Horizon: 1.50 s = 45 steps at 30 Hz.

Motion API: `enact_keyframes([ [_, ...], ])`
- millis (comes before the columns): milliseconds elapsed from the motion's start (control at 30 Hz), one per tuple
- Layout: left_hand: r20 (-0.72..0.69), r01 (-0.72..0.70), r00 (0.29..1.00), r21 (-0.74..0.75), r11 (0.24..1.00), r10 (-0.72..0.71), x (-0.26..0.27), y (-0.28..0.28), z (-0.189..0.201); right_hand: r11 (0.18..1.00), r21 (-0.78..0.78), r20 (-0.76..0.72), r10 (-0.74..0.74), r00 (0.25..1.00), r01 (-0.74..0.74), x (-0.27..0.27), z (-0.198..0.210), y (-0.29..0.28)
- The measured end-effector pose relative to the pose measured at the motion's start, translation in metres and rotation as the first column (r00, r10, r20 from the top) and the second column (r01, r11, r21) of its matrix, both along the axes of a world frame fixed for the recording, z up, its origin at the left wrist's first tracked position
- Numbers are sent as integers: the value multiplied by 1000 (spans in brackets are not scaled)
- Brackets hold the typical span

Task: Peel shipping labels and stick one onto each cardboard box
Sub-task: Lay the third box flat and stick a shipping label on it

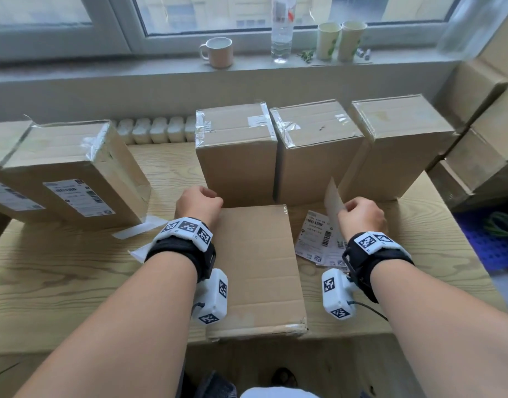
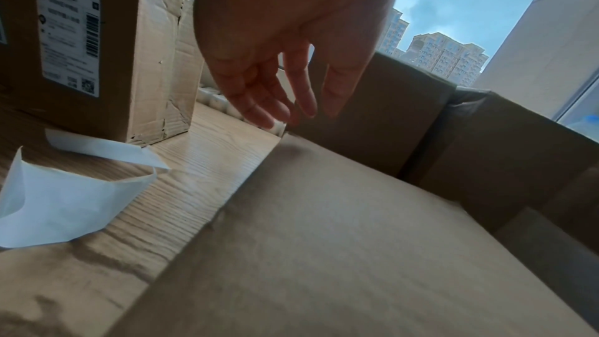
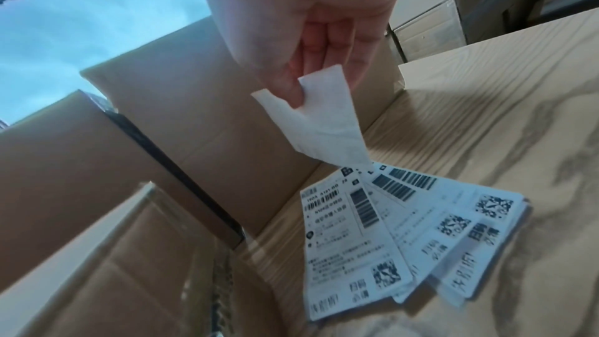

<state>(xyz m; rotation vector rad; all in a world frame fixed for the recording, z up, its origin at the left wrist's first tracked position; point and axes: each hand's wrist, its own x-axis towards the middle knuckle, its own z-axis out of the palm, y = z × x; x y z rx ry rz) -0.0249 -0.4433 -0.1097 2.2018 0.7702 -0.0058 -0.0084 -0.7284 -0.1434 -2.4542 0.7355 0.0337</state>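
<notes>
A plain flat cardboard box [image 1: 258,268] lies in front of me on the wooden table [image 1: 60,282]. My left hand [image 1: 201,202] hovers over its far left corner, fingers [image 2: 275,101] hanging loose and holding nothing. My right hand [image 1: 359,214] pinches a white label sheet [image 1: 333,202] by its top edge, blank side [image 3: 327,122] toward me, above a fanned stack of printed shipping labels [image 1: 318,239] [image 3: 405,227]. Three unlabelled boxes [image 1: 235,156] [image 1: 315,156] [image 1: 399,150] stand upright behind. A labelled box [image 1: 72,173] [image 2: 107,42] sits at the left.
Curled white backing papers [image 1: 140,229] [image 2: 64,204] lie left of the flat box. The windowsill holds a mug [image 1: 218,51], a clear bottle [image 1: 281,30] and two paper cups [image 1: 341,40]. Stacked cartons [image 1: 482,124] and a blue crate [image 1: 488,248] are at the right.
</notes>
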Motion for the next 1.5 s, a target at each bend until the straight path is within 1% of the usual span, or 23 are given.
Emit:
enact_keyframes([
  [67, 52, 24, 998, -15, 1000, -23, -2, -5, 5, 995, 93, 49, -23, 999, 18, -2, 7, 3],
  [100, 78, 54, 996, -51, 997, -49, -3, -8, 7, 990, 140, 62, -27, 998, 18, -2, 13, 6],
  [167, 134, 148, 983, -174, 974, -125, -3, -15, 13, 974, 226, 82, -2, 997, -17, 0, 27, 18],
  [233, 147, 295, 954, -293, 910, -262, -6, -26, 23, 944, 321, 102, 46, 994, -77, 2, 43, 35],
  [300, 117, 447, 893, -349, 824, -434, -10, -37, 36, 912, 383, 122, 106, 987, -145, 5, 57, 52],
  [367, 82, 521, 839, -402, 753, -537, -14, -44, 46, 904, 372, 142, 170, 975, -212, 6, 68, 66],
  [433, 50, 542, 811, -439, 716, -583, -16, -45, 51, 917, 308, 119, 228, 966, -254, 6, 76, 76],
  [467, 41, 549, 802, -447, 707, -596, -18, -43, 53, 924, 283, 104, 235, 966, -255, 6, 79, 79],
  [500, 38, 553, 797, -447, 704, -602, -19, -40, 54, 930, 276, 79, 231, 970, -244, 4, 83, 82],
  [533, 42, 551, 802, -438, 710, -596, -21, -38, 54, 924, 309, 51, 219, 974, -224, 3, 86, 85],
  [633, 89, 519, 843, -397, 757, -531, -24, -29, 53, 864, 473, -54, 226, 973, -174, -3, 94, 93],
  [733, 104, 501, 858, -387, 774, -503, -27, -24, 53, 826, 533, -97, 276, 956, -184, -7, 97, 99],
  [867, 73, 498, 857, -371, 784, -510, -29, -23, 52, 816, 535, -96, 313, 945, -216, -10, 102, 104],
  [1000, 81, 467, 879, -346, 814, -470, -30, -19, 50, 807, 534, -74, 340, 937, -251, -10, 104, 104],
  [1200, 77, 456, 883, -375, 807, -464, -35, -17, 53, 794, 531, -62, 385, 921, -296, -11, 102, 101],
  [1500, 77, 441, 888, -423, 791, -454, -38, -21, 57, 801, 514, -65, 393, 917, -307, -14, 104, 100],
])
